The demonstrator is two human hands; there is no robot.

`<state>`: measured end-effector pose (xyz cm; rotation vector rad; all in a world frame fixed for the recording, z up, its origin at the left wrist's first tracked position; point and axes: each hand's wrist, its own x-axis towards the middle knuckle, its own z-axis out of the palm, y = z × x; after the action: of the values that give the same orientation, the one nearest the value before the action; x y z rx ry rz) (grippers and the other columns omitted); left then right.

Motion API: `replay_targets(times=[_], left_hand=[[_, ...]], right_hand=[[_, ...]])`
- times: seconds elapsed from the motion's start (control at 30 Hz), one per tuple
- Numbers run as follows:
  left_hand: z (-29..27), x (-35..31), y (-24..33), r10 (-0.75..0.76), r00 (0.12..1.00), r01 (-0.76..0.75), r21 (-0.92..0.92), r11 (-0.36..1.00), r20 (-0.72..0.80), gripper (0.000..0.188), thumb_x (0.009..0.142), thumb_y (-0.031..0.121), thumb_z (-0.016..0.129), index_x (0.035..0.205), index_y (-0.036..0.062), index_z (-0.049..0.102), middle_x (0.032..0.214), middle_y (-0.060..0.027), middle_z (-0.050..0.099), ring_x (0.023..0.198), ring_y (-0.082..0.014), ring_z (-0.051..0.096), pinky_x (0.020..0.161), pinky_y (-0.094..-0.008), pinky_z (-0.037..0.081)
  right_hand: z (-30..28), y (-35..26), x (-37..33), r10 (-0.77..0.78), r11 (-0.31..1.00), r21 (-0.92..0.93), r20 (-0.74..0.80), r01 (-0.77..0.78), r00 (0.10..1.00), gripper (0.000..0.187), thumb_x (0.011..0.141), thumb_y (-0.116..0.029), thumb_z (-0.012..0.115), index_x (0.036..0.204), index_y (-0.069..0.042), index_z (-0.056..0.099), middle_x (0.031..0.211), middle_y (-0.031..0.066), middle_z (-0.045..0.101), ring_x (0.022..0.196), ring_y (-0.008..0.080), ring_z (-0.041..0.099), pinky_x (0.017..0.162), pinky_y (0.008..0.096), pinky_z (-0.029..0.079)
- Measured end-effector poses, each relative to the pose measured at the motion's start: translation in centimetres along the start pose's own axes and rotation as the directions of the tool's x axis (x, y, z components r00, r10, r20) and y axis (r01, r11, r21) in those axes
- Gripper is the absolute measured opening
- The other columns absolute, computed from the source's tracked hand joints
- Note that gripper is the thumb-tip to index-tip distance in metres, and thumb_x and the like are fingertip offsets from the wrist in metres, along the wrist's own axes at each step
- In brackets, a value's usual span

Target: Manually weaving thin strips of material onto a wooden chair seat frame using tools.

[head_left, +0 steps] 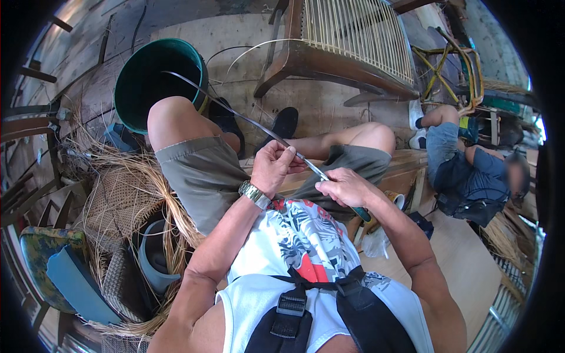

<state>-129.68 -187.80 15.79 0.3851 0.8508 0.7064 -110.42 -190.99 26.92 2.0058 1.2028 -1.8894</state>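
My left hand [273, 167], wearing a metal-banded watch [254, 195], pinches a long thin dark strip [241, 117] between thumb and fingers. The strip curves up and left, its far end over the mouth of a green bucket [200, 59]. Closed round a slim tool, likely a knife [361, 213], is my right hand [344, 187]. The tool's green handle end shows below that hand, and its metal part meets the strip's near end. Its exact shape there is too small to tell. Both hands are above my lap, a short gap apart.
Ahead stands a wooden chair frame [329, 65] strung with pale cane strands. Loose fibre strands [170, 200], a woven sheet [118, 197] and a blue-grey panel [79, 285] lie at left. At right, another person [471, 176] sits near a bent cane frame [471, 76].
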Motion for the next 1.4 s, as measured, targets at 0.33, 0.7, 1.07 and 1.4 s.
replay_targets(times=[0.33, 0.7, 1.07, 1.4], left_hand=[[0.1, -0.1, -0.6, 0.048, 0.999, -0.048, 0.022, 0.999, 0.024, 0.014, 0.1, 0.013, 0.057, 0.098, -0.0001, 0.052, 0.088, -0.014, 0.07, 0.081, -0.0216, 0.072, 0.075, -0.0357, 0.064], [0.4, -0.3, -1.0, 0.066, 0.998, -0.068, 0.12, 0.99, 0.019, 0.014, 0.1, 0.012, 0.057, 0.098, -0.0011, 0.052, 0.088, -0.0126, 0.069, 0.082, -0.02, 0.072, 0.075, -0.034, 0.063], [0.5, -0.4, -0.8, 0.067, 0.997, -0.07, 0.147, 0.987, 0.026, 0.012, 0.099, 0.009, 0.058, 0.1, -0.0026, 0.054, 0.091, -0.0129, 0.07, 0.083, -0.0208, 0.072, 0.077, -0.0333, 0.063], [0.6, -0.4, -1.3, 0.088, 0.996, -0.091, 0.142, 0.986, 0.024, 0.012, 0.098, 0.009, 0.058, 0.097, -0.0024, 0.055, 0.087, -0.0113, 0.069, 0.079, -0.0167, 0.071, 0.071, -0.0306, 0.063]], right_hand=[[-0.1, -0.4, -0.4, 0.036, 0.998, -0.046, -0.03, -0.037, 0.999, 0.029, 0.088, -0.025, 0.062, 0.074, -0.001, 0.055, 0.059, 0.0011, 0.053, 0.048, 0.01, 0.051, 0.045, 0.0283, 0.04], [0.1, 0.3, -0.2, 0.069, 0.998, 0.006, 0.0, -0.069, 0.998, 0.027, 0.087, -0.025, 0.063, 0.078, -0.001, 0.057, 0.062, 0.0013, 0.054, 0.051, 0.0098, 0.052, 0.047, 0.0276, 0.041], [0.3, 1.4, 0.4, -0.003, 1.0, -0.014, -0.016, 0.003, 1.0, 0.024, 0.087, -0.024, 0.061, 0.079, -0.002, 0.057, 0.062, -0.0008, 0.052, 0.051, 0.0085, 0.05, 0.047, 0.0264, 0.039], [0.4, 1.2, 0.1, 0.072, 0.996, 0.047, -0.002, -0.072, 0.997, 0.023, 0.087, -0.022, 0.061, 0.076, -0.002, 0.057, 0.062, -0.0012, 0.052, 0.049, 0.0076, 0.049, 0.045, 0.0251, 0.038]])
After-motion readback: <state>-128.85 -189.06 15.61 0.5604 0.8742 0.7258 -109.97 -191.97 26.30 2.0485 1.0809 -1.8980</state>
